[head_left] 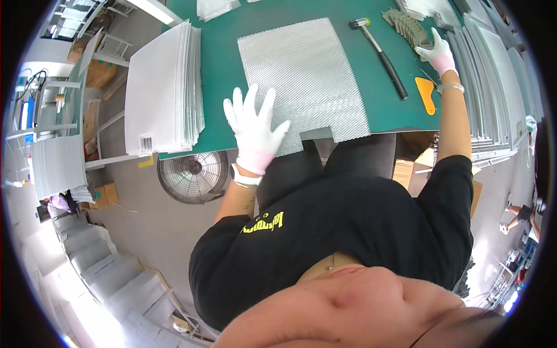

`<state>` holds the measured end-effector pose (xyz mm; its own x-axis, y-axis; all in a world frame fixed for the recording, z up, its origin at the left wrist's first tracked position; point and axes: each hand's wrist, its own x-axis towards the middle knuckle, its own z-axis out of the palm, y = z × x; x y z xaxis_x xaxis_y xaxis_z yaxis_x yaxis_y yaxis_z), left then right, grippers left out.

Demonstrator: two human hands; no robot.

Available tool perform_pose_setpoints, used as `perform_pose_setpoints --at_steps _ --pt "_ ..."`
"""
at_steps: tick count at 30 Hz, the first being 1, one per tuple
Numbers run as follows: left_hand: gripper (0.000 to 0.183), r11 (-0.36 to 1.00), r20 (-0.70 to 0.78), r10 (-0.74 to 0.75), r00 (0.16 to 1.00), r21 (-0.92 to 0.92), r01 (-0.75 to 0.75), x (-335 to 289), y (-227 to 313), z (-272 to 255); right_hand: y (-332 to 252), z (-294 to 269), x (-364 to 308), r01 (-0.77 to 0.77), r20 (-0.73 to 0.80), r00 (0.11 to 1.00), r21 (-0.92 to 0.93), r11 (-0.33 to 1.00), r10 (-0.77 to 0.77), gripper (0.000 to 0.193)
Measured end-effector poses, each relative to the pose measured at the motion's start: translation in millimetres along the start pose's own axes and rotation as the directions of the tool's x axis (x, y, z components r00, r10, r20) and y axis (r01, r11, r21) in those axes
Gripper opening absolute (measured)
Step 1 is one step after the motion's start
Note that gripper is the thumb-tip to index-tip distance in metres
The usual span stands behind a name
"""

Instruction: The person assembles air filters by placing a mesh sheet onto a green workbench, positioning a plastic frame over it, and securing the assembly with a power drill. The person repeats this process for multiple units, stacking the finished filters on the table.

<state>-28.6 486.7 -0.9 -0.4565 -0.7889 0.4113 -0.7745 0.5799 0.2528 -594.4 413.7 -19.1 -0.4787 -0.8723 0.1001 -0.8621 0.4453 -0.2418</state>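
Observation:
A silvery mesh sheet [304, 78] lies flat on the green table [223, 64]. My left hand [254, 124], in a white glove, rests flat with fingers spread on the sheet's near left corner. My right hand [437, 53], also gloved, reaches far right and touches a row of small grey-green blocks [409, 28]; whether it grips one is hidden. Between the hands lies a mallet [380, 53] with a black handle. An orange scraper [426, 93] lies just left of my right wrist.
A thick stack of mesh sheets [165, 87] sits at the table's left end. More stacked sheets [493, 75] line the right side. A round fan [193, 176] stands on the floor below the table edge. Shelving and boxes stand at far left.

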Motion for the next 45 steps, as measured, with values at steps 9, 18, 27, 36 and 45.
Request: perform_pose_setpoints --at_steps 9,18,27,36,45 --pt "0.028 0.37 0.527 0.325 0.785 -0.835 0.408 -98.1 33.5 13.7 43.0 -23.7 -35.2 -0.01 0.329 0.935 0.392 0.92 -0.13 0.043" --pt "0.033 -0.652 0.723 -0.323 0.61 -0.637 0.41 -111.5 44.9 72.3 -154.6 -50.7 -257.4 0.131 0.288 0.824 0.742 0.658 -0.489 0.029" --pt "0.03 -0.497 0.623 -0.402 0.671 -0.764 0.411 -100.1 46.3 78.9 -205.2 106.9 -374.5 -0.76 0.57 0.645 0.402 -0.511 -0.509 0.032" --pt "0.03 -0.389 0.633 -0.456 0.625 -0.774 0.5 -100.8 49.4 76.6 -201.0 102.5 -367.7 -0.766 0.609 0.636 0.576 -0.286 -0.474 0.033" --pt "0.035 -0.39 0.711 -0.315 0.629 -0.701 0.597 -99.8 65.8 61.4 -205.4 84.6 -363.8 -0.63 0.623 0.683 0.767 0.125 -0.381 0.036"
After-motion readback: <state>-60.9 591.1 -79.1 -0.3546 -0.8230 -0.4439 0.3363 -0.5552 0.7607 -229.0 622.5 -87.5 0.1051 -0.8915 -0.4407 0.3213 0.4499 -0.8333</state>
